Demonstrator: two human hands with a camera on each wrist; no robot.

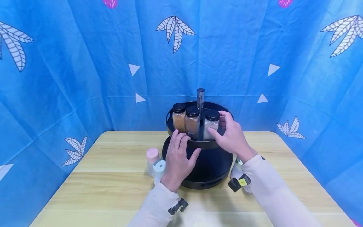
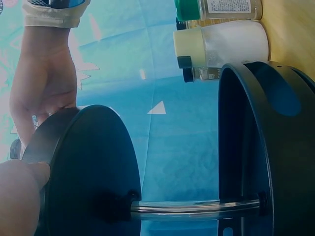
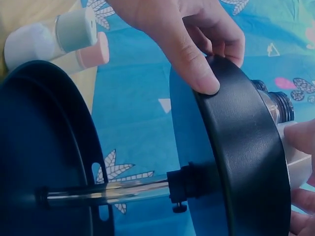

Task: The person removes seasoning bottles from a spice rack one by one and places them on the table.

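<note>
A black two-tier turntable rack [image 1: 208,164] with a metal post stands on the table. On its upper tray [image 1: 202,145] are a jar of orange-yellow spice [image 1: 179,118], a jar of brown spice [image 1: 192,124] and a black-lidded jar of white seasoning [image 1: 210,127]. My right hand [image 1: 233,135] holds the white seasoning jar, thumb in front and fingers behind. My left hand [image 1: 179,157] holds the upper tray's front-left rim, its thumb [image 3: 204,81] on the outer wall near the lower edge. The lower tray [image 3: 74,108] has nothing visible in it.
Left of the rack stand a pink-capped bottle [image 1: 152,154] and a mint-capped bottle [image 1: 159,168]. On the right, partly behind my forearm, are more containers, among them a cream-capped bottle [image 2: 231,44] and a green-capped jar [image 2: 226,9]. Blue patterned curtain [image 1: 238,56] surrounds the table.
</note>
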